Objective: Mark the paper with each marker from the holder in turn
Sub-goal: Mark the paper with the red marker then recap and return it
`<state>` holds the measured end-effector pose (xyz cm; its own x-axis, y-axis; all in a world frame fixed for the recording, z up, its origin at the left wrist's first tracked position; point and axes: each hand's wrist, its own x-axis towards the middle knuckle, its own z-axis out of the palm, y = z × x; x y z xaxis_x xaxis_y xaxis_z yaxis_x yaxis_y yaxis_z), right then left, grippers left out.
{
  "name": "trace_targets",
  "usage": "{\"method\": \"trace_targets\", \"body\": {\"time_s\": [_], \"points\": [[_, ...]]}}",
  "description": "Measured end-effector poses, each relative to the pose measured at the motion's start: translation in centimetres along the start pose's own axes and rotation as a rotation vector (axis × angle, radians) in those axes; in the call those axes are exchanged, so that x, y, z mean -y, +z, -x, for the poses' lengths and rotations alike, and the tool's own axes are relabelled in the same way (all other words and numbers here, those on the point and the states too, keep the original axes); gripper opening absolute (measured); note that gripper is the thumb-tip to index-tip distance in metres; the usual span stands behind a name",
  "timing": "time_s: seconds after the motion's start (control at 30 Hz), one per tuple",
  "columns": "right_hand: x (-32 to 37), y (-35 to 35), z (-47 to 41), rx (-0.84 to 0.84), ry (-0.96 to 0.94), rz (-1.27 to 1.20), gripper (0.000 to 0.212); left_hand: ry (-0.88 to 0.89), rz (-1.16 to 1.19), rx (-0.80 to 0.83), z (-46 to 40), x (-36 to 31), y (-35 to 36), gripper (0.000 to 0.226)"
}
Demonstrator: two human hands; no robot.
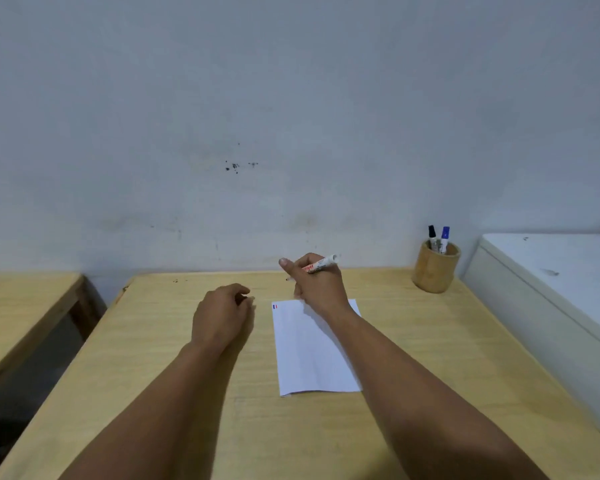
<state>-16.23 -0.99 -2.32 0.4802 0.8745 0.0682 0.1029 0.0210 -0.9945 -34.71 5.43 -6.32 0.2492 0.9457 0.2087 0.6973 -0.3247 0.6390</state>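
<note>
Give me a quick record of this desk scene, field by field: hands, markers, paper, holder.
right hand: grip shut on a white marker with red lettering, over the paper's far edge
left hand: on the wooden table, left of the paper; whether it holds anything cannot be told
white sheet of paper: flat; small blue and red marks in far left corner
round wooden holder: upright, far right
in holder: black-capped marker, blue-capped marker

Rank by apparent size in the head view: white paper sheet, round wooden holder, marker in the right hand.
1. White paper sheet
2. Round wooden holder
3. White marker with red print, partly hidden by the right hand
</note>
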Motion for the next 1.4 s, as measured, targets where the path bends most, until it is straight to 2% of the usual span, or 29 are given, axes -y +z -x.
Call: {"method": "trace_targets", "body": {"time_s": [0.07,0.17,0.33,0.43,0.57,0.67,0.8,1.4], "points": [[1.1,-1.1,0.5,0.107,-0.014,0.022,0.016,-0.077,0.143,0.009,-0.5,-0.6,-0.8,0.013],[2.6,-2.5,1.2,0.257,-0.040,-0.035,0.036,-0.141,0.351,0.020,-0.8,-2.6,-2.7,0.004],[5.0,-3.7,2.9,0.219,0.062,-0.273,0.044,-0.110,0.505,-0.016,-0.6,-6.1,-5.6,0.005],[6.1,-4.2,4.1,0.207,0.035,-0.326,0.032,-0.069,0.566,-0.024,-0.5,-8.0,-6.9,0.007],[6.8,-4.5,5.4,0.204,-0.117,-0.026,0.020,-0.037,0.659,-0.023,-0.2,-10.2,-8.2,0.005],[6.9,-4.4,6.0,0.202,-0.174,0.123,0.029,-0.025,0.716,-0.013,0.1,-11.7,-8.8,0.005],[7.3,-4.7,6.2,0.171,-0.190,0.179,0.025,-0.016,0.757,0.003,0.5,-13.1,-9.2,0.007],[7.6,-7.0,6.1,0.076,-0.231,0.160,0.016,0.042,0.629,0.050,1.4,-16.0,-6.7,0.009]]}}
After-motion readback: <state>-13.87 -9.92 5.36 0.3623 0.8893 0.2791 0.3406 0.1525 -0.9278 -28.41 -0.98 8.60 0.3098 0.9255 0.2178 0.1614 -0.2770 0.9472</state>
